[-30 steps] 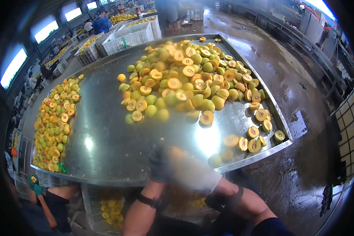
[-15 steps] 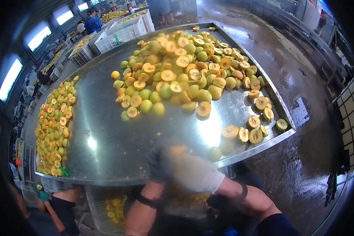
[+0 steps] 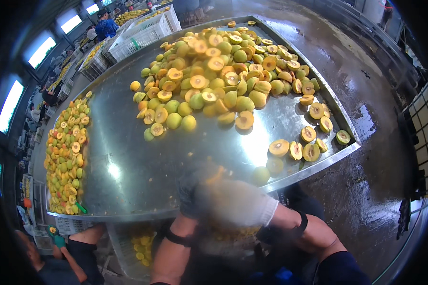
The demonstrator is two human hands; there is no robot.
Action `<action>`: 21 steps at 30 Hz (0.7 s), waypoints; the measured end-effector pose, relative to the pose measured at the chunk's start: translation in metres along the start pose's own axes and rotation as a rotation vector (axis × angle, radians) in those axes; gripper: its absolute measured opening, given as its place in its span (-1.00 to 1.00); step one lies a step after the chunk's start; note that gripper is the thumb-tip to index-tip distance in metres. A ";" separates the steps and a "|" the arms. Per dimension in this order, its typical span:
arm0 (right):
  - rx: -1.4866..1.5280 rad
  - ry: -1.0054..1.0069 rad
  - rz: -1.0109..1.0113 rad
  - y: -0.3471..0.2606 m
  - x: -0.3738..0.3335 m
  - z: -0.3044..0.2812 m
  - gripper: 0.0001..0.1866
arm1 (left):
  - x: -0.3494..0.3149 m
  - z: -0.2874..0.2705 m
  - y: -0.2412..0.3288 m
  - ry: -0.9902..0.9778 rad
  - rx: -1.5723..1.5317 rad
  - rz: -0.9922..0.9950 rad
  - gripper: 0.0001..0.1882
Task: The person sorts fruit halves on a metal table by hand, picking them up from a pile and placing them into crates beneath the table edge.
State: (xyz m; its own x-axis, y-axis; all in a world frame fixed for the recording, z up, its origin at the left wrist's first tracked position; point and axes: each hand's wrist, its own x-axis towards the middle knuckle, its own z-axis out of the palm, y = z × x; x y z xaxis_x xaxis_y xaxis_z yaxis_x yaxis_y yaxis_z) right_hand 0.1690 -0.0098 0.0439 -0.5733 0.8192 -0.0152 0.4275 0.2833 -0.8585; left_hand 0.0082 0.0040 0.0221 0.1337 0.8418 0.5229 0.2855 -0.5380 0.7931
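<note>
Your left hand (image 3: 189, 194), right hand (image 3: 245, 204): blurred, can't tell grip.
Fruit piece (image 3: 216, 175): likely light, slippery; hold skin side.

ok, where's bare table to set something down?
Widest: metal tabletop between the left fruit heap and the central fruit pile, small scraps on it. Smaller: a strip between that pile and the loose halves near right. Crowded: both heaps, and around the left hand and right hand.
</note>
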 end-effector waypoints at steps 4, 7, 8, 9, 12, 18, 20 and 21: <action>-0.207 0.107 -0.076 -0.001 -0.005 0.009 -0.77 | 0.004 -0.002 0.010 0.022 0.137 0.058 -0.50; -0.290 0.146 -0.053 -0.004 -0.007 0.013 -0.77 | -0.015 0.007 -0.004 0.195 -0.131 -0.346 -0.53; -0.303 0.146 -0.069 -0.004 -0.007 0.014 -0.77 | -0.019 0.007 -0.008 0.201 -0.162 -0.362 -0.54; -0.316 0.144 -0.082 -0.003 -0.007 0.015 -0.77 | -0.020 0.007 -0.009 0.205 -0.195 -0.380 -0.54; -0.316 0.067 0.004 -0.010 -0.001 0.009 -0.76 | -0.021 0.012 -0.013 0.247 -0.347 -0.459 -0.53; 0.286 -0.259 0.292 -0.016 0.007 -0.032 -0.72 | -0.019 0.001 -0.020 0.163 -0.424 -0.509 -0.52; 0.408 -0.368 0.503 -0.039 0.006 -0.052 -0.69 | -0.019 0.000 -0.020 0.148 -0.447 -0.519 -0.59; 0.364 -0.194 0.121 -0.012 0.007 -0.030 -0.69 | -0.027 0.002 -0.032 0.155 -0.396 -0.497 -0.66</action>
State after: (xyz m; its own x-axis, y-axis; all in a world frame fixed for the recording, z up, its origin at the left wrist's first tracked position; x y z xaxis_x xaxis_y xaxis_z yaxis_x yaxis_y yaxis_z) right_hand 0.1806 0.0072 0.0693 -0.6700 0.7167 -0.1934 0.2454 -0.0320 -0.9689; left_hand -0.0024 -0.0010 -0.0182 -0.0705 0.9943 0.0800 -0.0973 -0.0866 0.9915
